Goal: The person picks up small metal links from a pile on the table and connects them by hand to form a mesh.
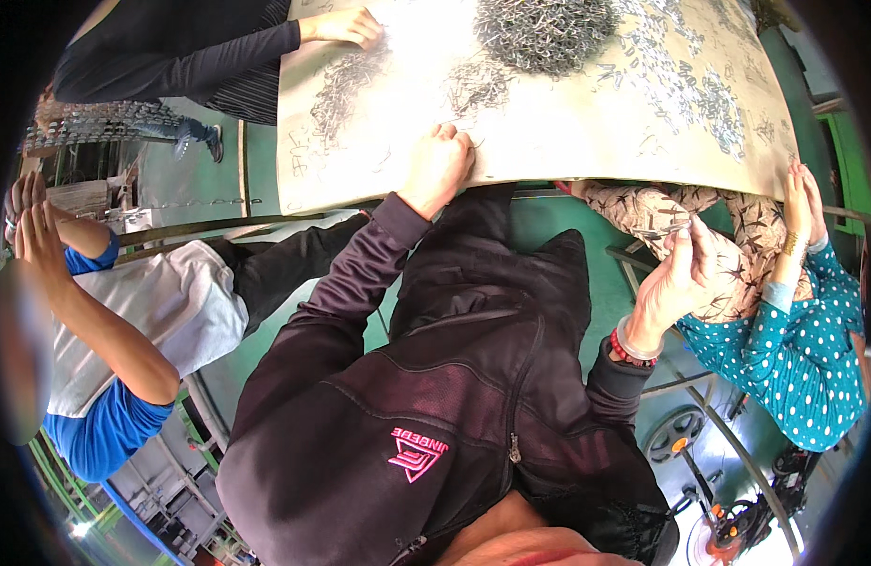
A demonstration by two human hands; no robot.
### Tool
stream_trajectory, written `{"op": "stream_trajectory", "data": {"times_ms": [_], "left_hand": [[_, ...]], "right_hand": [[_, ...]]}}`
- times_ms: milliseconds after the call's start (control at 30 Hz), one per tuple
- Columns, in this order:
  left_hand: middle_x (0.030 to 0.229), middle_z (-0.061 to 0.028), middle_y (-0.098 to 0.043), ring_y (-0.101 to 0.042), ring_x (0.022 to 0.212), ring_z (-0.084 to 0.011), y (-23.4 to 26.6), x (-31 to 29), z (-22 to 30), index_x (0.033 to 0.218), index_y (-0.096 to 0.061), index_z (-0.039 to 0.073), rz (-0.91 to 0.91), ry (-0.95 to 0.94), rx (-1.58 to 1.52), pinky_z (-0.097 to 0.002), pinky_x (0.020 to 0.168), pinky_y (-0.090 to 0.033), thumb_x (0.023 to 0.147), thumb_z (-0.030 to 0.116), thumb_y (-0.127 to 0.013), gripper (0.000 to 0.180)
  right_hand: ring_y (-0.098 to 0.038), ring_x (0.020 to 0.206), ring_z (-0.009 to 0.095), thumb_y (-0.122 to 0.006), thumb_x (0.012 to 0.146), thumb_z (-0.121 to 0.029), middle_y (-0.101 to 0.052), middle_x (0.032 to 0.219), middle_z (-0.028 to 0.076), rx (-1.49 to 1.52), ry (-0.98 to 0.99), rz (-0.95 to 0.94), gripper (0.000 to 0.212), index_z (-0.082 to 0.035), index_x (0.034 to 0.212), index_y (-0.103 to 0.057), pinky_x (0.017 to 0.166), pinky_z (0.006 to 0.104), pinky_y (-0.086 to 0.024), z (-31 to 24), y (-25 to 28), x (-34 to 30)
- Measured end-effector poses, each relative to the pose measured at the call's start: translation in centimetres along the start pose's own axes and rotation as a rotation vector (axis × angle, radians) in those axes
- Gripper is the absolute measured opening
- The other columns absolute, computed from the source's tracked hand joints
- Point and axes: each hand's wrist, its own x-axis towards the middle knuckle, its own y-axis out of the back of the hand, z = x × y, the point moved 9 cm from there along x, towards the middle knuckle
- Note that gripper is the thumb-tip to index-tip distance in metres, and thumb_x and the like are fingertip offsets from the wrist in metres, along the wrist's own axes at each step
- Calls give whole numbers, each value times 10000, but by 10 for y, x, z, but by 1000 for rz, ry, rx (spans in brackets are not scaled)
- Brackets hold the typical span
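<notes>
My left hand (438,170) is closed and rests on the near edge of the pale table (388,170); whether its curled fingers hold anything is hidden. Off to the right, my right hand (676,281) is raised beyond the table's edge, thumb and fingers pinched on a small thin metal piece (677,229). A small heap of dark metal pieces (480,83) lies just past my left hand. Farther back rises a large mound of similar grey pieces (547,36). Shiny pieces (686,90) are spread over the table's right part.
At the far left a co-worker's hand (346,26) reaches over more scattered pieces (343,92). A person in a grey and blue shirt (157,311) sits left. On the right, a person in dotted teal sleeves (785,354) holds their hands together by the table corner. A wheeled machine (681,436) stands lower right.
</notes>
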Motion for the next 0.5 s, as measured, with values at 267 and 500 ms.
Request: {"op": "stream_trajectory", "data": {"times_ms": [267, 500], "left_hand": [[797, -125, -548, -552, 798, -313, 4, 15, 44, 830, -575, 40, 206, -114, -142, -392, 712, -453, 721, 108, -649, 148], [812, -129, -574, -565, 812, -311, -22, 17, 70, 876, -587, 61, 174, -138, -415, -407, 707, -451, 790, 86, -544, 99]], "right_hand": [[-598, 945, 174, -564, 836, 86, -628, 1048, 142, -91, -28, 25, 244, 68, 1076, -603, 852, 256, -483, -2, 11, -1], [-592, 802, 144, -566, 816, 94, -633, 991, 126, -131, 30, -46, 224, 60, 1031, -619, 650, 234, -498, -9, -4, -11]]}}
